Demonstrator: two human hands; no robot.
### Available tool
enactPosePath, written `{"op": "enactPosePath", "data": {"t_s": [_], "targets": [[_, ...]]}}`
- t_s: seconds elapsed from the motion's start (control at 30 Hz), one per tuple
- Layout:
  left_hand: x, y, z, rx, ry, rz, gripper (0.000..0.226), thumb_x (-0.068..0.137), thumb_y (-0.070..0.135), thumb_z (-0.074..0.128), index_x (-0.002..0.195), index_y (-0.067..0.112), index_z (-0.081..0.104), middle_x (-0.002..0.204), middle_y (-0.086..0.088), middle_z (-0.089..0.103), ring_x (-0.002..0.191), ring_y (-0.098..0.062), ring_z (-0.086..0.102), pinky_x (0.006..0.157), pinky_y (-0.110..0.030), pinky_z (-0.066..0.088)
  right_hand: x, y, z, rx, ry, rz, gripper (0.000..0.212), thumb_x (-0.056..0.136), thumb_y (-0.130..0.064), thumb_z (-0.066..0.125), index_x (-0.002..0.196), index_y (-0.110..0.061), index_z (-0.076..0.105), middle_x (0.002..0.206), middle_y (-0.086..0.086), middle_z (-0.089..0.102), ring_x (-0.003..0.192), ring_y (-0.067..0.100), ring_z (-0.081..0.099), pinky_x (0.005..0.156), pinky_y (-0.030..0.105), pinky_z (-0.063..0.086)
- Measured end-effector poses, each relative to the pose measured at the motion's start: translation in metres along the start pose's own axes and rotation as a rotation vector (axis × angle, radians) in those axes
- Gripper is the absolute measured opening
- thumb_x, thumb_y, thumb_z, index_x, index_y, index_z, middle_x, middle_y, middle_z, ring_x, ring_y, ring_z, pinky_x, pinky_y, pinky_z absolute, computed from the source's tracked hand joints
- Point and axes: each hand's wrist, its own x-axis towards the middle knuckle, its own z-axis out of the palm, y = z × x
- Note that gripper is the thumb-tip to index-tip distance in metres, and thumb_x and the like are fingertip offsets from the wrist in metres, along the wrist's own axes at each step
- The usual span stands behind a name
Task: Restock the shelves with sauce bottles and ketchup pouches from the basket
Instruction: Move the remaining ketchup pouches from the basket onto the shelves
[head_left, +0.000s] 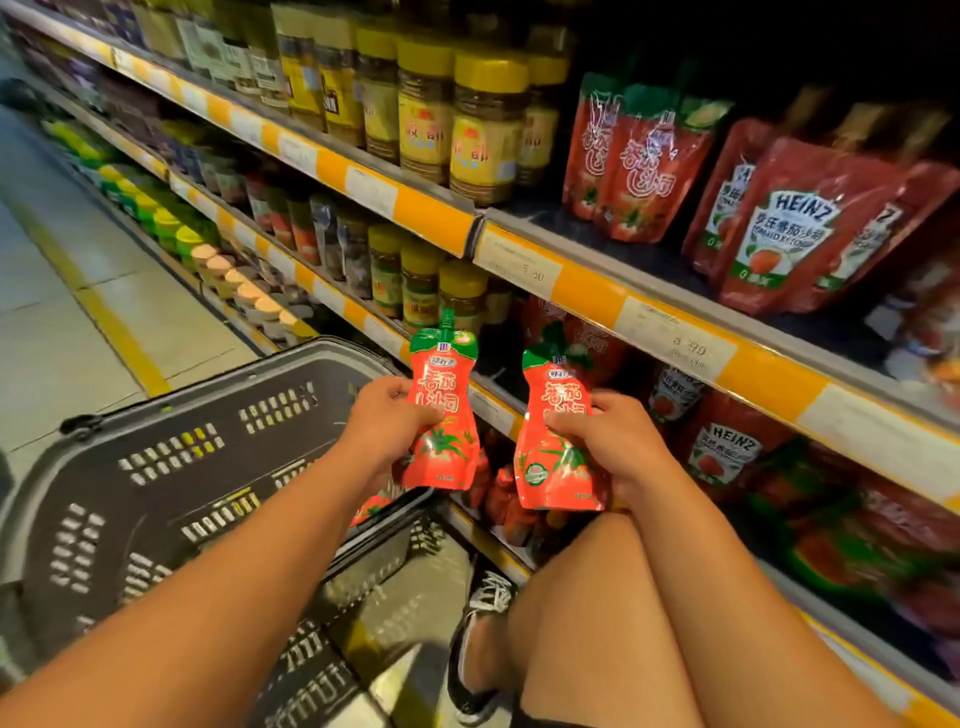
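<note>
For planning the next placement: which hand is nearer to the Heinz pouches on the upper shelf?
Right. The right hand is below-left of the Heinz pouches; the left hand is farther left.

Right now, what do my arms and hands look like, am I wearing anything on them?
Both forearms are bare, with no sleeves in view. The left hand and right hand wear no gloves, and no rings, watch or bracelets show. Fingernails look short and unpainted where they show.
</note>
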Motion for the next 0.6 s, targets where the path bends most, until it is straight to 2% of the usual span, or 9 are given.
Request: {"op": "enactPosePath", "data": {"t_s": [0.03,0.1,0.17,0.27,0.33,0.4,0.47,0.53,0.6], "targets": [[0.003,0.002,0.007,0.003,-0.006,0.004,0.019,0.082,0.007,0.080,0.096,0.014,0.069,0.092,-0.009,0.077,0.081,-0.028,0.076,0.076,-0.046,0.061,0.003,-0.001,0.000,0.022,0.022,0.006,0.027,0.077,-0.010,0.085,0.101,-0.012,0.073,0.090,0.012,0.079,0.078,0.030,0.077,0.076,0.048,0.064],[0.010,0.007,0.019,0.014,-0.024,0.026,0.016,0.083,0.007,0.079,0.090,0.016,0.069,0.087,-0.007,0.077,0.072,-0.020,0.075,0.065,-0.038,0.060,0.009,-0.003,-0.001,0.065,0.071,0.032,0.037,0.073,-0.014,0.085,0.107,-0.017,0.070,0.094,0.012,0.078,0.075,0.027,0.077,0.065,0.040,0.062],[0.016,0.014,0.030,0.019,-0.047,0.043,0.014,0.086,0.007,0.077,0.088,0.017,0.069,0.081,-0.003,0.077,0.063,-0.012,0.072,0.055,-0.029,0.056,0.012,-0.005,-0.001,0.092,0.116,0.078,0.043,0.065,-0.020,0.083,0.105,-0.020,0.069,0.095,0.013,0.077,0.073,0.030,0.077,0.056,0.043,0.061],[0.024,0.024,0.042,0.015,-0.070,0.049,0.016,0.087,0.002,0.074,0.094,0.016,0.070,0.080,-0.002,0.078,0.060,-0.010,0.072,0.050,-0.024,0.056,0.019,-0.008,-0.003,0.061,0.178,0.127,0.027,0.054,-0.034,0.074,0.078,-0.023,0.072,0.091,0.017,0.076,0.079,0.036,0.075,0.068,0.058,0.061],[0.030,0.030,0.049,0.005,-0.077,0.061,0.019,0.086,-0.002,0.072,0.096,0.013,0.069,0.076,0.001,0.077,0.059,-0.009,0.071,0.047,-0.021,0.053,0.023,-0.009,-0.002,0.056,0.188,0.160,0.013,0.053,-0.039,0.071,0.063,-0.029,0.073,0.088,0.014,0.077,0.081,0.034,0.076,0.075,0.055,0.061],[0.036,0.033,0.055,0.012,-0.080,0.085,0.018,0.085,-0.002,0.073,0.097,0.012,0.069,0.070,0.006,0.075,0.058,-0.008,0.070,0.046,-0.019,0.051,0.029,-0.008,-0.002,0.041,0.199,0.204,0.018,0.055,-0.042,0.071,0.057,-0.024,0.071,0.087,0.012,0.077,0.077,0.028,0.075,0.072,0.046,0.061],[0.040,0.037,0.059,0.009,-0.083,0.109,0.019,0.085,0.000,0.074,0.098,0.013,0.070,0.075,0.005,0.076,0.065,-0.011,0.072,0.050,-0.021,0.054,0.035,-0.008,-0.002,-0.014,0.199,0.226,0.026,0.058,-0.045,0.068,0.058,-0.020,0.070,0.092,0.013,0.076,0.085,0.029,0.074,0.077,0.046,0.060],[0.045,0.039,0.064,-0.006,-0.094,0.129,0.022,0.084,0.000,0.074,0.101,0.014,0.071,0.087,0.000,0.078,0.078,-0.017,0.075,0.062,-0.028,0.060,0.039,-0.008,-0.005,-0.101,0.169,0.208,0.029,0.065,-0.050,0.062,0.060,-0.023,0.071,0.091,0.014,0.072,0.091,0.031,0.070,0.088,0.050,0.057],[0.050,0.042,0.070,-0.027,-0.125,0.151,0.027,0.081,-0.002,0.074,0.102,0.015,0.071,0.094,-0.003,0.079,0.084,-0.020,0.075,0.074,-0.035,0.060,0.041,-0.010,-0.008,-0.172,0.185,0.181,0.039,0.075,-0.052,0.058,0.082,-0.017,0.073,0.093,0.009,0.070,0.090,0.028,0.066,0.092,0.047,0.054]]}}
